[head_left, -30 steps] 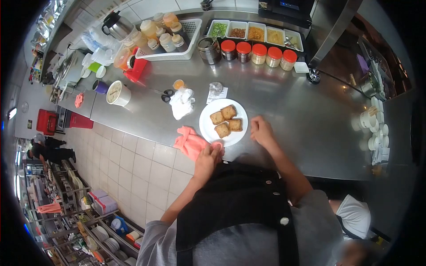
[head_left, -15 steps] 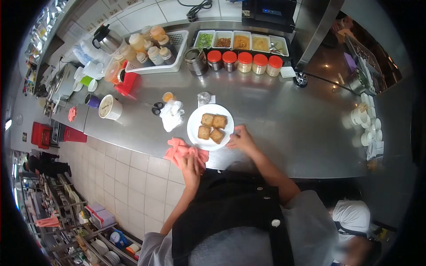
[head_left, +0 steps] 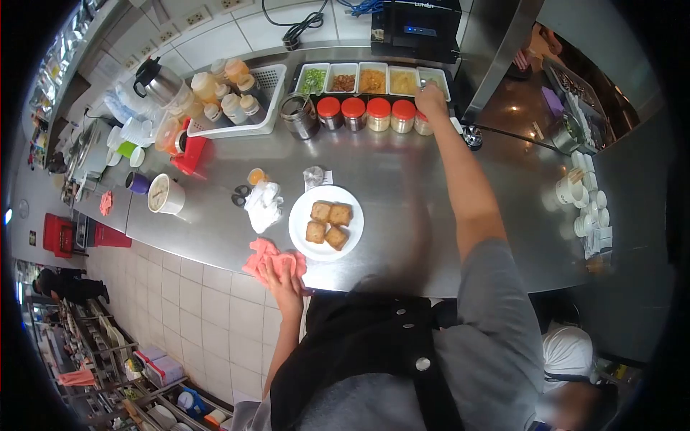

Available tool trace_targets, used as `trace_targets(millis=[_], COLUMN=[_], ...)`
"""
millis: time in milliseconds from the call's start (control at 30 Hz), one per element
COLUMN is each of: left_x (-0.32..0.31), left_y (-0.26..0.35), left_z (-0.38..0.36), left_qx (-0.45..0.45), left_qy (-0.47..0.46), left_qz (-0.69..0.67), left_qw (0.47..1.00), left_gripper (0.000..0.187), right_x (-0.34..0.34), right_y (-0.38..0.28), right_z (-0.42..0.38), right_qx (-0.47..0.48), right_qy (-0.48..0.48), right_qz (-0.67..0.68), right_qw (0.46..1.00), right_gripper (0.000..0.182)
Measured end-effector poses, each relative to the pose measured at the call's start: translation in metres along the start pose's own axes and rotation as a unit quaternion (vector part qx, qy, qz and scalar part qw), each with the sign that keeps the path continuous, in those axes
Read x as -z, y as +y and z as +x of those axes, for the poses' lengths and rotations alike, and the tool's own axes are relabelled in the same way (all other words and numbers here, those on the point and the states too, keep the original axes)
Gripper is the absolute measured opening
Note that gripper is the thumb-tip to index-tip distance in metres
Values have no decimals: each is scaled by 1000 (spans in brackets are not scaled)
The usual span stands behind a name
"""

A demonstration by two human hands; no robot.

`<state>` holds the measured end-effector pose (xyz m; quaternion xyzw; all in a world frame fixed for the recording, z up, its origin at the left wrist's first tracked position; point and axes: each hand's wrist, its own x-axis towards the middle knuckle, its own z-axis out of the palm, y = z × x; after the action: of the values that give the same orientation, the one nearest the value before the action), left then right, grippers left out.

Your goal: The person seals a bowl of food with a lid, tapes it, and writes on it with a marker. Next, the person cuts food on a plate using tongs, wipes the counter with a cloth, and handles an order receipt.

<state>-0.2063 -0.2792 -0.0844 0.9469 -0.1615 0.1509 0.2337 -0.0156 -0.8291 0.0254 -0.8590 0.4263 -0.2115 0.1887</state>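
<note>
Four browned square pieces [head_left: 321,210] lay together on a round white plate [head_left: 300,215], set on the steel worktop [head_left: 388,215] toward its front edge; neither hand touched it. The left hand [head_left: 285,280] rested on a crumpled pink cloth [head_left: 260,260] beside the plate, its fingers slightly parted over the folds; a firm grip could not be confirmed. The right arm was extended across the worktop, with the right hand [head_left: 431,100] at the rightmost white tray [head_left: 446,85], behind the row of red-lidded jars [head_left: 379,115]. Its fingers were bent and bunched; whether they had hold of anything could not be determined.

In my judgement, sound practice at the tray called for a high wrist clear of the jar lids, a steady touch that did not shift the tray, and bare fingers kept off its contents. The left hand was best left away from the food while on the cloth.

Markings: the black machine [head_left: 415,36] at the back bore pale lettering apparently beginning "LUN", the remainder uncertain, above a lit blue display too small to read. Print on the paper slip [head_left: 328,177] behind the plate was illegible. No jar label could be read.
</note>
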Motion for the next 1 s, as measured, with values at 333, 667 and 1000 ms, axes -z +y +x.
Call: trace_targets(millis=[333, 667, 1000], left_x=[0, 26, -26], left_y=[1, 21, 147], left_z=[7, -8, 59], left_qx=[-15, -68, -336], left_qy=[7, -159, -432], left_qz=[45, -121, -275], left_qw=[999, 978, 791], left_gripper=[37, 45, 48], right_x=[-47, 35, 101], right_y=[28, 39, 74], right_z=[75, 27, -70], right_qx=[-142, -69, -142], right_qy=[-270, -35, -114], right_qz=[144, 386, 727], right_qw=[941, 919, 662], right_gripper=[39, 31, 26])
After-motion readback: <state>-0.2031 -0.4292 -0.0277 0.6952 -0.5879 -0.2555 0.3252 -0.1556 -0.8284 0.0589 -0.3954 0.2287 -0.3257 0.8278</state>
